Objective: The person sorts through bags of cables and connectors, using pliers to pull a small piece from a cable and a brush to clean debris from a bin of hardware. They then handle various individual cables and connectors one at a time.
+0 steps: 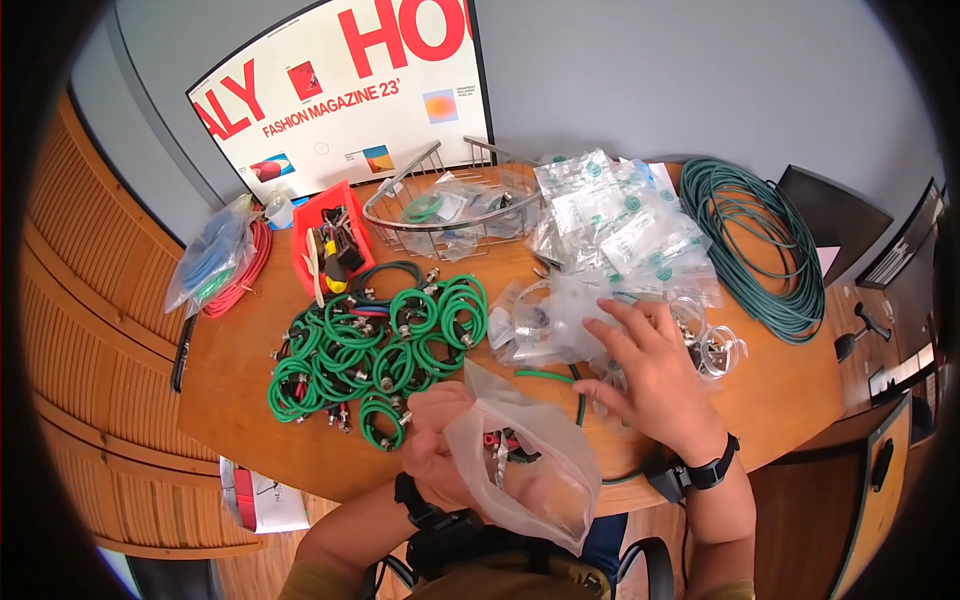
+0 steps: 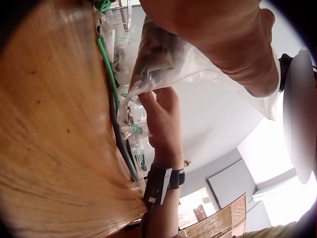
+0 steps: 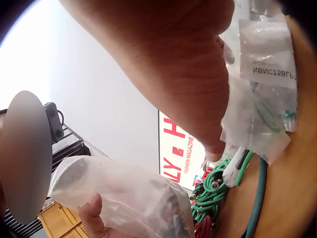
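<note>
My left hand (image 1: 437, 440) grips a clear plastic bag (image 1: 525, 440), its mouth gaping toward the head camera. Small black, red and silvery parts (image 1: 512, 443) show inside it, blurred by the film. The thumb (image 3: 92, 213) lies against the bag in the right wrist view. My right hand (image 1: 655, 375), fingers spread, is over a frosted plastic bag (image 1: 575, 318) at the front of the bag pile, with nothing gripped. Left of both hands lie many coiled green cables (image 1: 390, 350) with metal connectors. A loose green cable end (image 1: 545, 375) lies between the hands.
A red bin (image 1: 335, 235) of tools and a wire basket (image 1: 450, 225) stand behind the coils. Flat printed bags (image 1: 620, 215) pile at the back, beside a large dark green cable coil (image 1: 755, 250). Clear tubing rings (image 1: 718, 350) lie right. A monitor (image 1: 350, 100) stands behind.
</note>
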### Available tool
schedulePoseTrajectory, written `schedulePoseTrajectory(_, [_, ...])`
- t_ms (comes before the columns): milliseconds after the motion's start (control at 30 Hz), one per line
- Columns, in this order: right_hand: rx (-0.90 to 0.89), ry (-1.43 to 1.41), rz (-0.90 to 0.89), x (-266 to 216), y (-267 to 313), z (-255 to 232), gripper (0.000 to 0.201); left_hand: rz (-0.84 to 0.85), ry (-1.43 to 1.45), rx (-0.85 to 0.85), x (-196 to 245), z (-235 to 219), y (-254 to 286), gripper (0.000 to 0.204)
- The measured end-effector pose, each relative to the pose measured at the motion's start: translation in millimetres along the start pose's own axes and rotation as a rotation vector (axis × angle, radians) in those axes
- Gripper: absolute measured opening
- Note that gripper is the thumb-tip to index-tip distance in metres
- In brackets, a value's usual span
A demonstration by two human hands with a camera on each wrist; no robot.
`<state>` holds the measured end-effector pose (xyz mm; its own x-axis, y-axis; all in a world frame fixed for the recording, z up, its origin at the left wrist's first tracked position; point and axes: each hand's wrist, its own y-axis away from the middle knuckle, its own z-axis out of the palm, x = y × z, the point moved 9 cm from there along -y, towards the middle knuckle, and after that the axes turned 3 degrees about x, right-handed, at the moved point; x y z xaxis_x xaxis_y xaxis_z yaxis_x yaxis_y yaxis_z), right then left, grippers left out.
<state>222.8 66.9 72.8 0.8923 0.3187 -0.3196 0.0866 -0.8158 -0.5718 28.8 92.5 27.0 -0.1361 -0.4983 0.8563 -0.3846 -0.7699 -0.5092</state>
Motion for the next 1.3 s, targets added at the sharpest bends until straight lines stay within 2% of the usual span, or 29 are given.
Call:
schedulePoseTrajectory(67, [-0.065,-0.001,0.007,0,2,6,0.047,0.097,-0.067,-0.022,6,2,-2,0.100])
schedulePoseTrajectory(133, [0.045,-0.075,-0.009,2,2,-4,0.047,0.194,-0.136,-0.035,12,5,-3,0.111])
schedulePoseTrajectory(167, [0.041,-0.078,-0.013,4,4,-6,0.047,0.241,-0.174,-0.039,14,6,-4,0.116])
schedulePoseTrajectory(233, [0.004,-0.423,0.043,11,9,-9,0.051,0.288,-0.216,-0.043,14,7,-5,0.122])
schedulePoseTrajectory(267, [0.004,-0.424,0.043,8,7,-12,0.051,0.280,-0.226,-0.017,10,5,-7,0.123])
schedulePoseTrajectory(333, [-0.181,-0.728,0.038,-8,6,0,0.062,0.215,-0.195,-0.012,8,6,-13,0.122])
schedulePoseTrajectory(367, [-0.178,-0.726,0.043,-11,8,2,0.062,0.214,-0.192,-0.017,5,6,-12,0.122])
schedulePoseTrajectory(433, [-0.237,-0.649,0.068,-15,15,17,0.077,-0.045,0.088,0.091,-26,-5,-10,0.113])
schedulePoseTrajectory(467, [-0.290,-0.616,0.040,-18,17,26,0.093,-0.082,0.172,0.152,-26,-5,-11,0.104])
schedulePoseTrajectory(567, [-0.315,-0.515,0.048,-29,20,33,0.101,-0.026,0.036,0.203,-25,-8,-11,0.098])
schedulePoseTrajectory(600, [-0.315,-0.533,0.038,-31,24,40,0.093,-0.024,0.039,0.192,-24,-7,-10,0.098])
schedulePoseTrajectory(667, [-0.301,-0.549,0.074,-29,33,53,0.085,-0.193,0.252,0.196,-38,-2,-5,0.106])
schedulePoseTrajectory(700, [-0.297,-0.569,0.102,-28,36,56,0.077,-0.193,0.262,0.178,-40,-1,-5,0.106])
schedulePoseTrajectory(733, [-0.238,-0.610,0.094,-28,33,51,0.068,-0.059,0.176,0.132,-30,-2,-7,0.116])
schedulePoseTrajectory(767, [-0.228,-0.599,0.107,-26,32,49,0.068,0.079,0.093,0.088,-18,2,-10,0.126])
schedulePoseTrajectory(800, [-0.190,-0.658,0.194,-18,31,46,0.068,0.139,0.211,0.065,-13,9,-15,0.144])
schedulePoseTrajectory(833, [-0.153,-0.718,0.278,-9,32,43,0.069,0.141,0.222,0.055,-11,11,-17,0.144])
schedulePoseTrajectory(900, [-0.104,-0.681,0.288,4,34,38,0.068,0.125,0.133,0.016,-11,15,-20,0.151])
schedulePoseTrajectory(967, [-0.060,-0.646,0.290,16,33,38,0.068,0.128,0.152,0.033,-14,18,-21,0.145])
schedulePoseTrajectory(1033, [0.141,-0.614,0.167,18,29,23,0.068,-0.249,0.337,-0.007,-46,29,-15,0.150])
schedulePoseTrajectory(1067, [0.129,-0.882,0.232,22,30,25,0.066,-0.248,0.329,0.010,-50,26,-17,0.133])
schedulePoseTrajectory(1100, [0.128,-0.885,0.225,21,31,28,0.066,-0.243,0.326,0.015,-55,22,-17,0.133])
schedulePoseTrajectory(1167, [0.089,-1.102,0.404,29,37,48,0.058,-0.473,0.478,-0.085,-83,25,-11,0.112])
schedulePoseTrajectory(1200, [0.061,-1.015,0.397,28,37,45,0.048,-0.590,0.554,-0.134,-91,29,-5,0.102])
schedulePoseTrajectory(1233, [0.057,-1.019,0.390,26,35,44,0.048,-0.585,0.550,-0.127,-88,29,-8,0.102])
schedulePoseTrajectory(1300, [0.092,-0.928,0.309,20,31,36,0.038,-0.717,0.686,-0.044,-87,33,-9,0.095])
